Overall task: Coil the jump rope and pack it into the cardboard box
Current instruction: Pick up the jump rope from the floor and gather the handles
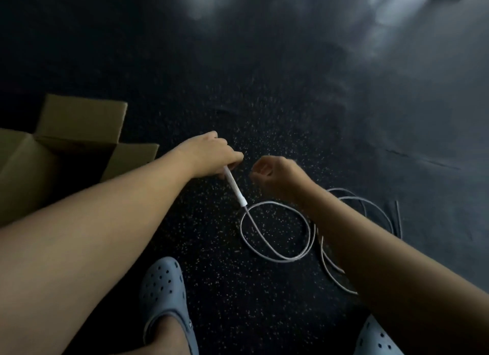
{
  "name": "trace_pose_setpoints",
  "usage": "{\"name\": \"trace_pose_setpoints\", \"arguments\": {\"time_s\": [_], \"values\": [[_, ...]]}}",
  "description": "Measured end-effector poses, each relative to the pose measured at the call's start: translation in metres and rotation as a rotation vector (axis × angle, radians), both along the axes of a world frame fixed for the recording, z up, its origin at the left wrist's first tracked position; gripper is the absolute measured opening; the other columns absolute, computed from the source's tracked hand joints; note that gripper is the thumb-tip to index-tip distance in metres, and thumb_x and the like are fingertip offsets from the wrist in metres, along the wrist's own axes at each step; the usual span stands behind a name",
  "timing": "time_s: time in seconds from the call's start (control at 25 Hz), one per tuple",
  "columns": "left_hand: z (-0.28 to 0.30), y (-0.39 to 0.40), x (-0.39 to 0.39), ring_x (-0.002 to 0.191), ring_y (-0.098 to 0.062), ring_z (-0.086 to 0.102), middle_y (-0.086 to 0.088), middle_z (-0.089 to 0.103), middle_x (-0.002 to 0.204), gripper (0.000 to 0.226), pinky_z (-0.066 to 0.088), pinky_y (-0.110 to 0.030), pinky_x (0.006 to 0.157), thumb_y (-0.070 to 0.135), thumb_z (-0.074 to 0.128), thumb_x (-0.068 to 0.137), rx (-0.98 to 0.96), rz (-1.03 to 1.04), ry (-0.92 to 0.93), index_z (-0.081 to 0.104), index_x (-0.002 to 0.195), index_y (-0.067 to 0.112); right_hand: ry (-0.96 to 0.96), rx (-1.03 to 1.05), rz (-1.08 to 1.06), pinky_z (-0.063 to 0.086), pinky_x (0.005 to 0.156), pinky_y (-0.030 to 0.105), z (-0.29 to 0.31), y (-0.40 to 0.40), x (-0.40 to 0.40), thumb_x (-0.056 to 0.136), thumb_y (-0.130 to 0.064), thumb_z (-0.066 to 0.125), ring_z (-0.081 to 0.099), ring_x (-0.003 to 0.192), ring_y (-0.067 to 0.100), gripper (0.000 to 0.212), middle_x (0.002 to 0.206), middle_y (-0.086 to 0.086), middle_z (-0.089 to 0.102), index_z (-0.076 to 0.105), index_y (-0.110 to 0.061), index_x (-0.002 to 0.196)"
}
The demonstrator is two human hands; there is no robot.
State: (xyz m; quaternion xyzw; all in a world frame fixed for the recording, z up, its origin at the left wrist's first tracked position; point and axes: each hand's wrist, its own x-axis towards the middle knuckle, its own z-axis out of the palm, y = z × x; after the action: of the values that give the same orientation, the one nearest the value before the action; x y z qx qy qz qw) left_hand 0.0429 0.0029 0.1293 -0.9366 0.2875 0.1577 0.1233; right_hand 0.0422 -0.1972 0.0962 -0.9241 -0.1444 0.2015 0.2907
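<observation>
My left hand (211, 153) grips the upper end of a white jump rope handle (235, 188), which slants down and to the right. From the handle's lower tip the pale grey rope (277, 256) runs into loose loops on the dark floor, partly hidden under my right forearm. My right hand (277, 176) hovers just right of the handle with its fingers curled in; I see nothing in it. An open cardboard box (34, 169) with raised flaps stands on the floor at the left, behind my left forearm.
The floor (264, 103) is dark speckled rubber with bright glare at the top right. My two feet in grey-blue clogs (165, 288) are at the bottom edge. Thin dark straps (397, 217) lie right of the rope loops.
</observation>
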Motion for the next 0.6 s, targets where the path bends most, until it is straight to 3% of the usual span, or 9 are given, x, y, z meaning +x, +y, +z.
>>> {"name": "trace_pose_setpoints", "arguments": {"time_s": [0.12,0.2,0.28,0.32,0.44,0.52,0.6], "values": [[0.096,0.002,-0.017,0.088,-0.02,0.057,0.008,0.063,0.091,0.012,0.032,-0.029,0.072,0.035,0.061,0.097,-0.161,0.073,-0.085,0.051,0.098,0.029,-0.003,-0.004,0.076,0.056,0.074,0.032,0.069,-0.003,-0.016,0.097,-0.04,0.062,0.068,0.092,0.019,0.03,0.104,0.001,0.07,0.064,-0.021,0.121],[0.149,0.004,-0.031,0.084,-0.021,0.056,0.009,0.062,0.085,0.016,0.042,-0.035,0.071,0.039,0.062,0.095,-0.277,0.119,-0.139,0.048,0.094,0.032,0.035,0.137,0.06,0.048,0.056,0.021,0.112,-0.008,-0.029,0.103,-0.028,0.056,0.065,0.068,0.007,0.01,0.082,-0.002,0.065,0.063,-0.02,0.104],[0.191,0.005,-0.043,0.082,-0.021,0.056,0.01,0.06,0.085,0.016,0.047,-0.04,0.071,0.04,0.062,0.095,-0.349,0.133,-0.199,0.047,0.093,0.034,0.0,0.279,-0.011,0.045,0.047,0.02,0.154,-0.02,-0.038,0.104,-0.023,0.056,0.056,0.043,0.0,0.018,0.062,-0.006,0.061,0.064,-0.019,0.088],[0.207,0.005,-0.047,0.081,-0.02,0.056,0.011,0.058,0.086,0.015,0.047,-0.04,0.07,0.041,0.062,0.095,-0.404,0.141,-0.228,0.049,0.094,0.034,-0.067,0.299,-0.046,0.043,0.046,0.02,0.176,-0.029,-0.041,0.102,-0.027,0.058,0.051,0.039,0.001,0.02,0.057,-0.007,0.059,0.067,-0.019,0.086],[0.232,-0.002,-0.048,0.086,-0.016,0.053,0.012,0.054,0.092,0.014,0.047,-0.04,0.074,0.039,0.07,0.09,-0.592,0.12,-0.404,0.061,0.097,0.03,-0.296,0.311,-0.106,0.038,0.046,0.022,0.225,-0.052,-0.04,0.098,-0.04,0.063,0.045,0.045,0.002,0.029,0.059,-0.008,0.056,0.073,-0.014,0.09],[0.236,-0.015,-0.042,0.089,-0.016,0.052,0.011,0.057,0.092,0.019,0.048,-0.04,0.079,0.035,0.074,0.087,-0.65,0.117,-0.521,0.07,0.105,0.03,-0.365,0.403,-0.158,0.036,0.045,0.016,0.247,-0.064,-0.036,0.097,-0.038,0.064,0.044,0.044,-0.001,0.026,0.059,-0.009,0.056,0.074,-0.015,0.092],[0.233,-0.029,-0.039,0.09,-0.014,0.053,0.01,0.058,0.093,0.028,0.049,-0.037,0.079,0.031,0.072,0.09,-0.722,0.152,-0.479,0.071,0.117,0.032,-0.382,0.507,-0.199,0.037,0.046,0.015,0.259,-0.073,-0.03,0.098,-0.032,0.066,0.046,0.044,-0.002,0.019,0.061,-0.009,0.059,0.076,-0.015,0.096]]}}
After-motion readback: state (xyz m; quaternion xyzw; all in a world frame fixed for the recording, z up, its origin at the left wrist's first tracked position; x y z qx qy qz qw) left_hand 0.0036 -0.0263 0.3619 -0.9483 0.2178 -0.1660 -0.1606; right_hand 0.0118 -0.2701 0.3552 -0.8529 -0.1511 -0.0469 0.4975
